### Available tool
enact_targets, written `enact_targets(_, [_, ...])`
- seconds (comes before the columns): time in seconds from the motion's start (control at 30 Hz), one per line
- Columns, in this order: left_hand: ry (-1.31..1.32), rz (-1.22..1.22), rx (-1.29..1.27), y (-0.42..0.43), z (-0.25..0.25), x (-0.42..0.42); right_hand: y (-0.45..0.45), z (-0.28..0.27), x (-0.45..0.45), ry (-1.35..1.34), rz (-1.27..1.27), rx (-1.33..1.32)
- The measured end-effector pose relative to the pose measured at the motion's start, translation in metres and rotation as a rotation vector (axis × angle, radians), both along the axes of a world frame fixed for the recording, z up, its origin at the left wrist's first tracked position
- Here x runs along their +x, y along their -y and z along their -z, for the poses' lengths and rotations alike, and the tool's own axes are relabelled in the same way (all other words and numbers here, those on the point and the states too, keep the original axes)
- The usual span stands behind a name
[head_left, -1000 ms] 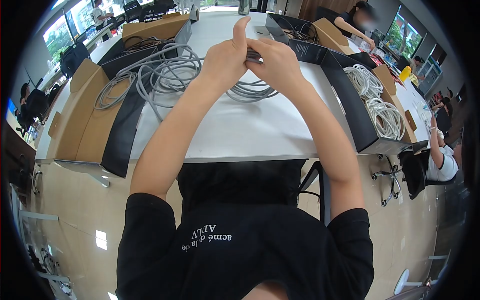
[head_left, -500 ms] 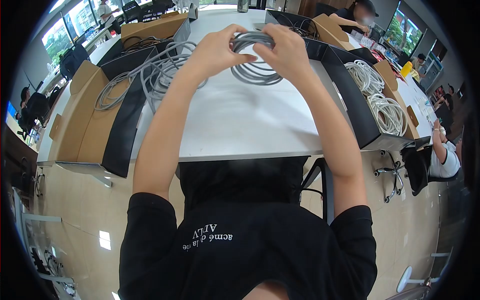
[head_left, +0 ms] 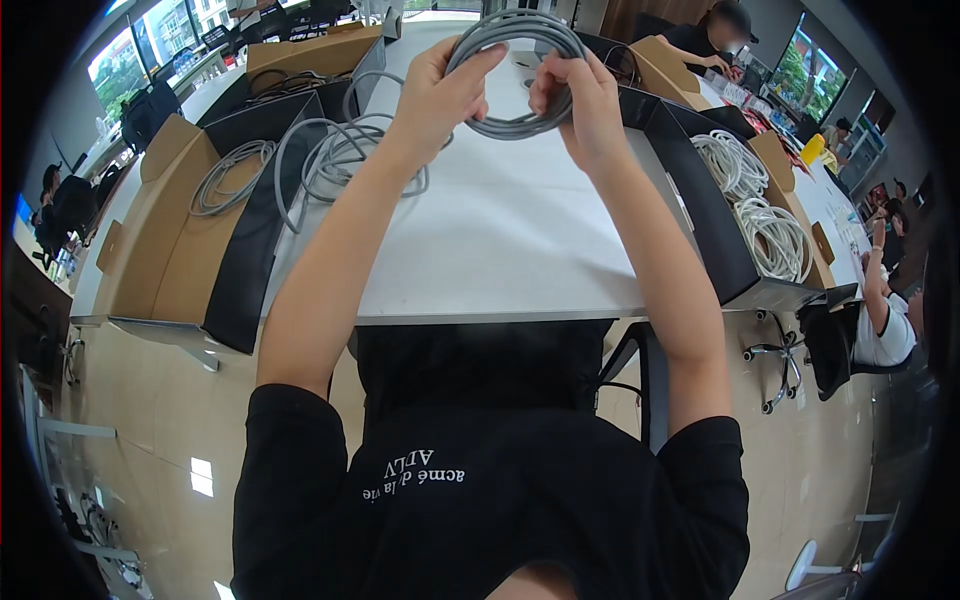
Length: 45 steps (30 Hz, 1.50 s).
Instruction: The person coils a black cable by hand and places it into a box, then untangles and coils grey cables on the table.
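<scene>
A round coil of grey cable (head_left: 518, 128) is held up above the far part of the white table, its ring facing me. My left hand (head_left: 440, 95) grips the coil's left side, thumb laid across the strands. At the right side, my right hand (head_left: 585, 100) has its fingers curled in around the strands. Loose loops of grey cable (head_left: 345, 160) lie on the table left of my left forearm and partly behind it. Whether they join the held coil is hidden by my arm.
An open black box (head_left: 245, 255) on the left holds a grey cable coil (head_left: 225, 185). On the right, another box (head_left: 700, 190) holds white cable coils (head_left: 770, 240). Further boxes with dark cables stand behind. A co-worker (head_left: 705, 45) sits at the back right.
Both hands have lifted the coil higher and turned its ring toward me. The grey loops at left have shifted, and the strands bridging the left box and the table pile no longer show.
</scene>
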<state>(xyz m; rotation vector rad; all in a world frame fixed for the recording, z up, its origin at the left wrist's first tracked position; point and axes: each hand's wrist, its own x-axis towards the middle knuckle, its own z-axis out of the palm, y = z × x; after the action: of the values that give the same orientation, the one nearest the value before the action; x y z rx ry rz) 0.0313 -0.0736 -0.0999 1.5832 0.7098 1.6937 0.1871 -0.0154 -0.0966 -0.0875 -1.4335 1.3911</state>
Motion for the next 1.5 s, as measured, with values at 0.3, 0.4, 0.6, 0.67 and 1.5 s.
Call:
enact_targets(0.3, [-0.898,-0.620,0.291,0.011,0.001,0.007,-0.019,0.010,0.002,0.323,0.661,0.995])
enact_targets(0.4, [-0.983,-0.653,0.410,0.005,0.011,0.005,-0.004,0.008,0.004,0.600,0.621,1.086])
enact_targets(0.6, [-0.897,-0.572,0.085,0.013,-0.005,0.006,0.003,-0.002,0.011,0.469,0.458,0.582])
enact_targets(0.67, [-0.826,-0.514,0.066,0.008,-0.005,0.000,0.000,-0.006,0.016,0.375,0.440,0.546])
enact_targets(1.5, [-0.406,-0.431,0.081,0.015,-0.011,0.002,0.007,-0.010,0.013,0.280,0.004,0.211])
